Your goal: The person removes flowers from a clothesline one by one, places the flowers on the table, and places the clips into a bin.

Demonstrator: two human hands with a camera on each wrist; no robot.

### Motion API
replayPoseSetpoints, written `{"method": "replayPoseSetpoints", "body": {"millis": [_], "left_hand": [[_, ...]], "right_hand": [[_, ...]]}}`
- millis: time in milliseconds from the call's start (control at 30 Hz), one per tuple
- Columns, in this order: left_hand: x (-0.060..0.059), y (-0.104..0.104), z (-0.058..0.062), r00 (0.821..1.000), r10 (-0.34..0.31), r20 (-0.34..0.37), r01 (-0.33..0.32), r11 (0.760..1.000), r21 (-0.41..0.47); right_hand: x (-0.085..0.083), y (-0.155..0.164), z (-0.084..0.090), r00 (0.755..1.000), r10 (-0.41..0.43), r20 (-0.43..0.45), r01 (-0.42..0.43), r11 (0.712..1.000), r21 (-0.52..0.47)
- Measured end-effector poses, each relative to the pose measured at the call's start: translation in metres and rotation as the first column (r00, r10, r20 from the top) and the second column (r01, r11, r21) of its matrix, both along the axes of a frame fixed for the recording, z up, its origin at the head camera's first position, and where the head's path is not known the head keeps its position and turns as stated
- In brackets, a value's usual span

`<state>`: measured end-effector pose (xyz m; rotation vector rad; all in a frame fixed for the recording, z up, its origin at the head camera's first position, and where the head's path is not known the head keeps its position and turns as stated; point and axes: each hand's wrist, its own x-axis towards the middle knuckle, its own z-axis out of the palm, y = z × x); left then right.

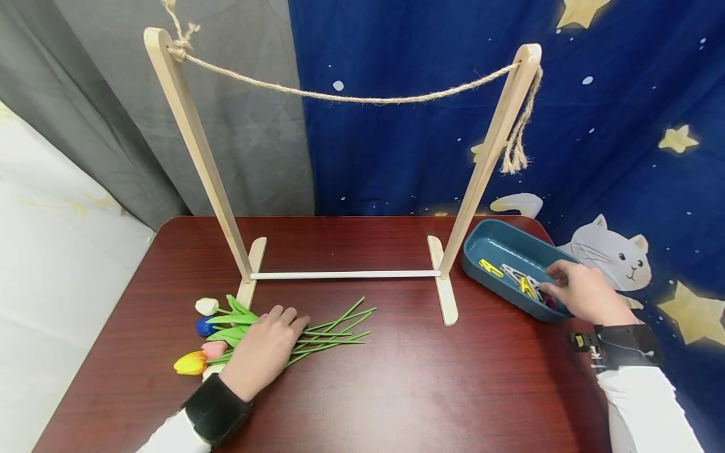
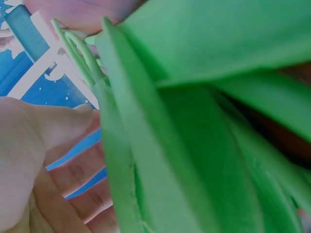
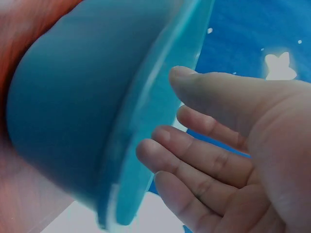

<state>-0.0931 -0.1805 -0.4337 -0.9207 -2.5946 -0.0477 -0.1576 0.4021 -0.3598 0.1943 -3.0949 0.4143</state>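
Observation:
A bunch of artificial tulips (image 1: 232,336) with white, blue, pink and yellow heads lies on the table, stems pointing right. My left hand (image 1: 266,346) rests over the stems just past the leaves. In the left wrist view, green leaves (image 2: 160,145) cover much of the picture, and the fingers reach out behind them with the thumb apart. My right hand (image 1: 586,292) is at the right end of a blue-green tray (image 1: 510,242), fingers loosely bent over its inside. Several clothespins (image 1: 512,275), yellow, grey and dark red, lie in the tray. The right wrist view shows nothing between the thumb and fingers.
A wooden stand (image 1: 204,163) rises from the table's far half, joined low down by a white bar (image 1: 345,275). A slack twine rope (image 1: 351,99) hangs between its post tops, with a frayed tail at the right. Curtains (image 1: 391,163) hang behind the table (image 1: 408,390).

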Motion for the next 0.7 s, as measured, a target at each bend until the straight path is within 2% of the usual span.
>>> {"method": "replayPoseSetpoints", "body": {"millis": [133,267,500,700], "left_hand": [[-0.001,-0.002,0.003,1.0,0.021,0.007,-0.022,0.998,0.062],[-0.003,-0.004,0.01,0.998,0.046,0.049,-0.051,0.994,0.101],[-0.01,-0.008,0.023,0.996,0.078,0.047,-0.085,0.984,0.156],[-0.014,-0.009,0.035,0.992,0.109,0.06,-0.119,0.971,0.206]], "right_hand": [[0.005,-0.008,0.006,1.0,0.001,-0.022,-0.001,1.0,-0.005],[0.011,-0.02,0.014,0.998,0.018,-0.055,-0.018,1.0,-0.002],[0.022,-0.048,0.027,0.974,0.101,-0.2,-0.101,0.995,0.015],[0.031,-0.076,0.039,0.973,0.13,-0.191,-0.133,0.991,-0.004]]}}
